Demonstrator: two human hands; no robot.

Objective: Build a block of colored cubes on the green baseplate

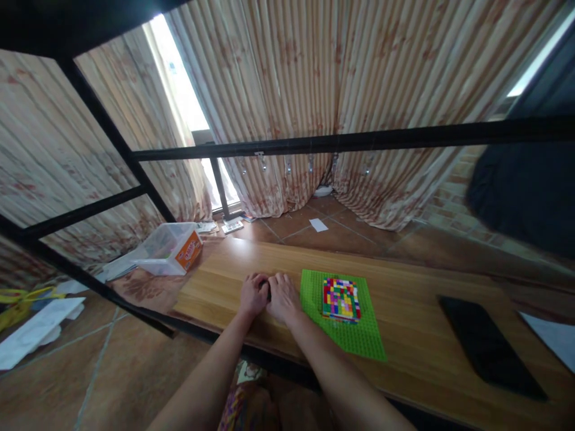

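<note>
My left hand point(254, 294) and my right hand point(283, 297) are side by side on the wooden table point(404, 323), nearly touching. The fingers of both are curled inward and closed. A small dark patch shows between them; whether it is an object or shadow I cannot tell. Just right of my right hand lies a green studded baseplate point(317, 299). On it stands a low square block of many-coloured toy bricks point(341, 299), apart from both hands.
A black flat slab point(489, 344) lies on the table's right part, with a white sheet point(552, 338) beyond it. On the floor at left stands a clear plastic box point(164, 266) with an orange label. A black metal bar point(287, 145) crosses ahead, before striped curtains point(287, 78).
</note>
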